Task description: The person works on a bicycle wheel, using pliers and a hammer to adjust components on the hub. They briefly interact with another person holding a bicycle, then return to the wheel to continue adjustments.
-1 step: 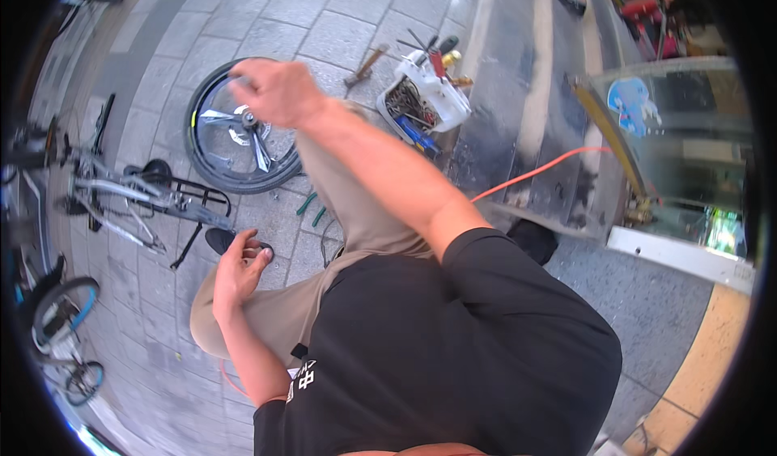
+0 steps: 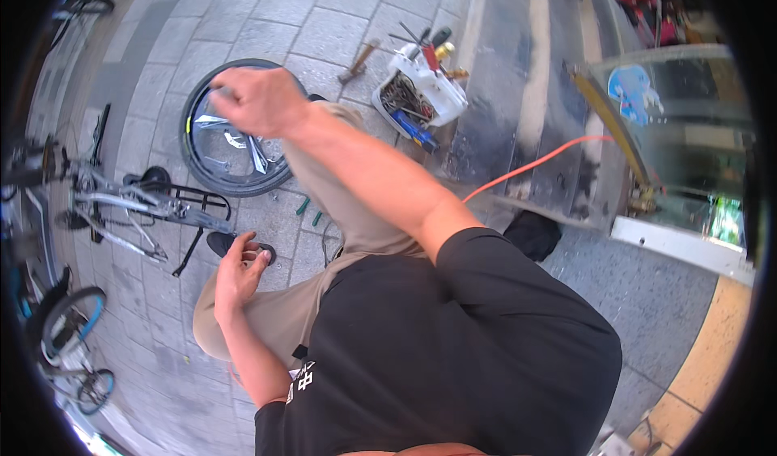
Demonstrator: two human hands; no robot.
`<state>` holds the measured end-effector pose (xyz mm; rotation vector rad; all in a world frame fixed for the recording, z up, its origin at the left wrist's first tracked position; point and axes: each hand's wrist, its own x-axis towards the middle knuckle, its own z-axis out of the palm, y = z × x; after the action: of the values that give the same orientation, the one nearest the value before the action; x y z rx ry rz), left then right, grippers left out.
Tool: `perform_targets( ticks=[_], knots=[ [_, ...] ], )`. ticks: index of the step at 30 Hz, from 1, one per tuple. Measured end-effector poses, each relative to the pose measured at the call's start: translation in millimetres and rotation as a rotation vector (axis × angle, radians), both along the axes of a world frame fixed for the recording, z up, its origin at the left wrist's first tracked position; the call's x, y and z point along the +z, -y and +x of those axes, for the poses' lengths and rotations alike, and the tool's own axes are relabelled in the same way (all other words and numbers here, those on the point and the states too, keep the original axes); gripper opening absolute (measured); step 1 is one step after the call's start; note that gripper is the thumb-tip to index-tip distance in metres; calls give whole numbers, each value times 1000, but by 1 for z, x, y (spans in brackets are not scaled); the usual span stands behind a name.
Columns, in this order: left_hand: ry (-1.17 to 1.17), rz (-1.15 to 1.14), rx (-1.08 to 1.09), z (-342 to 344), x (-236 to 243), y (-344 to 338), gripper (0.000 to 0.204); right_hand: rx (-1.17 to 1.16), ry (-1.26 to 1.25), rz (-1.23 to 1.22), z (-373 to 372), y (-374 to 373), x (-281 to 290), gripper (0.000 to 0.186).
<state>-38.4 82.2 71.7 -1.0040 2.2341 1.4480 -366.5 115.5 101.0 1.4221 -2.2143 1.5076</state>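
A bicycle wheel (image 2: 194, 152) with a black tyre and silver blade-like spokes lies flat on the paving. Over its upper part reaches my right hand (image 2: 263, 104), its fingers curled in. A small greyish bit shows by the fingertips, too blurred to name, and the hand hides part of the hub and rim. My left hand (image 2: 240, 276) is above my bent left knee, fingers apart and loosely bent, with nothing in it. Close to the wheel's lower right lie green-handled pliers (image 2: 303, 206), partly hidden by my right leg.
A white open tool container (image 2: 447, 100) full of small metal parts and tools stands near the steps, a hammer (image 2: 356, 61) beside it. A bicycle frame (image 2: 121, 197) with a rear rack is on the left. An orange hose (image 2: 538, 162) crosses the steps (image 2: 518, 132) toward a glass door (image 2: 688, 132).
My right hand has shifted slightly left and down over the wheel, still curled. My left hand has hardly moved. The view has tilted a little.
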Motion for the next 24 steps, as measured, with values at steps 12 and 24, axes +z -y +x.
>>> perform_targets(
  ticks=[12,24],
  knots=[
    [63,-10,-3,-36,-32,2,46,-424,771,109,-3,-288,-65,27],
    [14,-42,51,-50,-53,17,49,-933,889,227,-25,-451,-187,34]
  ],
)
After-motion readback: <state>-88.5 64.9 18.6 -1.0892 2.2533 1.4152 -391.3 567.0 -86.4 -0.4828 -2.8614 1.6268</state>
